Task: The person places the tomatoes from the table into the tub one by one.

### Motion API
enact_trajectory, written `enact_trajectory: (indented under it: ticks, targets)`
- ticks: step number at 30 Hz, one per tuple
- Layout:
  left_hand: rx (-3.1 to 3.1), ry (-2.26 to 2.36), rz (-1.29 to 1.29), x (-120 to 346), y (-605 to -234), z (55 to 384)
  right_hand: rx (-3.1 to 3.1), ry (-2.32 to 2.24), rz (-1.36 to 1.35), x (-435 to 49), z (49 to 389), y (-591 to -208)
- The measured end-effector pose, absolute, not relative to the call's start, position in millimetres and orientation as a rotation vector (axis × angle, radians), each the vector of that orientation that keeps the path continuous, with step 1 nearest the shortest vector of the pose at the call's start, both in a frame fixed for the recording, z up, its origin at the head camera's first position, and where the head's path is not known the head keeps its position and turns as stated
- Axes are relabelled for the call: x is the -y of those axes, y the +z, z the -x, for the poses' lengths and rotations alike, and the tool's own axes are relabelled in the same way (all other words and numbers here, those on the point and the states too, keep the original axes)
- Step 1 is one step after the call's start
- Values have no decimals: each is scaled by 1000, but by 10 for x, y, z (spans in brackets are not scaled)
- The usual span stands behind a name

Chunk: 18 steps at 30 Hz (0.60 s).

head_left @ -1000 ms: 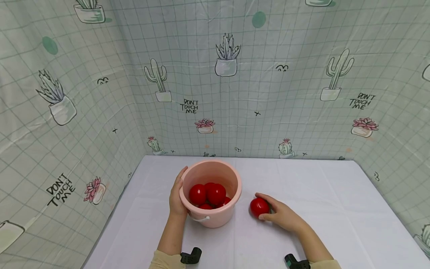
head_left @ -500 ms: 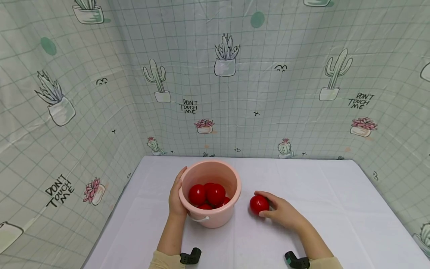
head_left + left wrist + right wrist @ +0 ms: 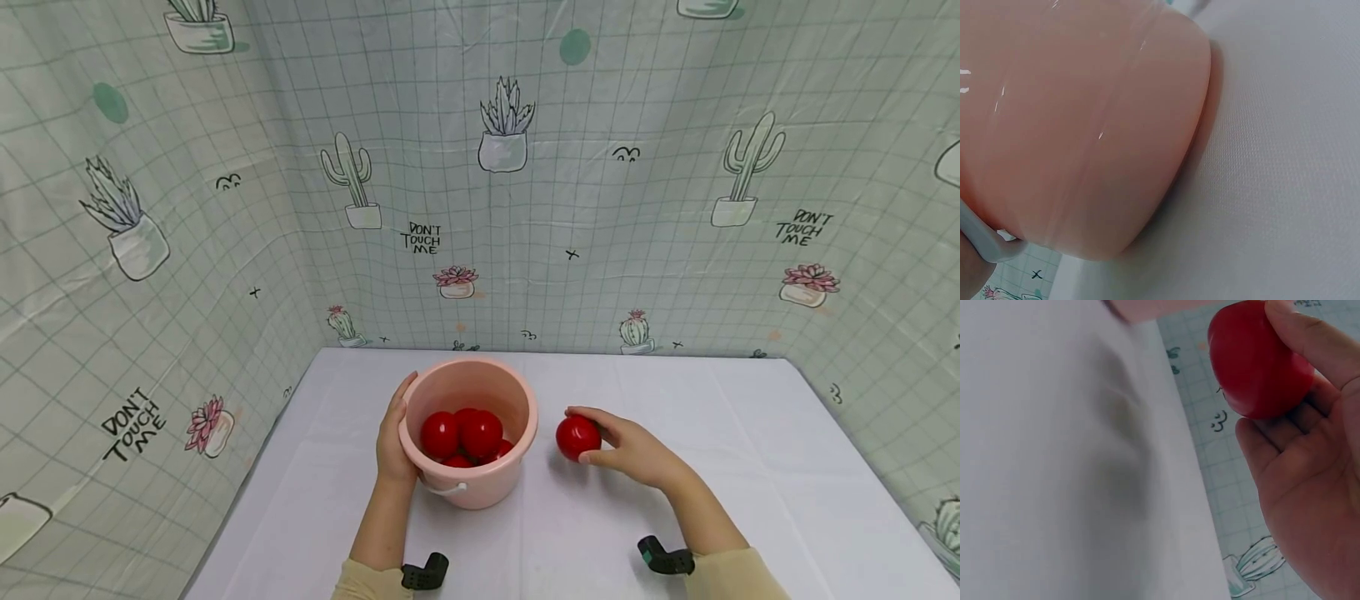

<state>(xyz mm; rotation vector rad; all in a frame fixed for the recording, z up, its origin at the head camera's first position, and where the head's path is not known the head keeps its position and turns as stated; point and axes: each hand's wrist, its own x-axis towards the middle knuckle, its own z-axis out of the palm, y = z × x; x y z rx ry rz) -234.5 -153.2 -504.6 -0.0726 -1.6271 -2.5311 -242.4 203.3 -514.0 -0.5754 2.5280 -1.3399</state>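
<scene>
A pink bucket (image 3: 480, 487) stands on the white table at the middle of the head view, with several glossy red apples (image 3: 482, 433) inside. My left hand (image 3: 393, 442) holds the bucket by its left side, fingers reaching up along the outside of the rim. In the left wrist view the bucket wall (image 3: 1085, 125) fills much of the picture. To the right of the bucket, my right hand (image 3: 633, 450) grips another red apple (image 3: 577, 437) between thumb and fingers. The right wrist view shows this apple (image 3: 1257, 362) raised over the table, its shadow below.
The bucket's pale handle (image 3: 450, 490) hangs down at the front. White cloth covers the table (image 3: 712, 425), and a printed cactus curtain (image 3: 570, 200) encloses it at the back and sides. Each wrist wears a black camera mount (image 3: 666, 557).
My right hand has lifted the apple off the table, moving it slightly up and away from me. My left hand and the bucket have stayed in place.
</scene>
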Motion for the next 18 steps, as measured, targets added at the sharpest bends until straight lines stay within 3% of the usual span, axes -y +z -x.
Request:
enact_trajectory:
  ticks: [18]
  targets:
    - [1652,-2500,70,1540,-5062,2349,-2501,-1338,718,-1917,2752,-4348]
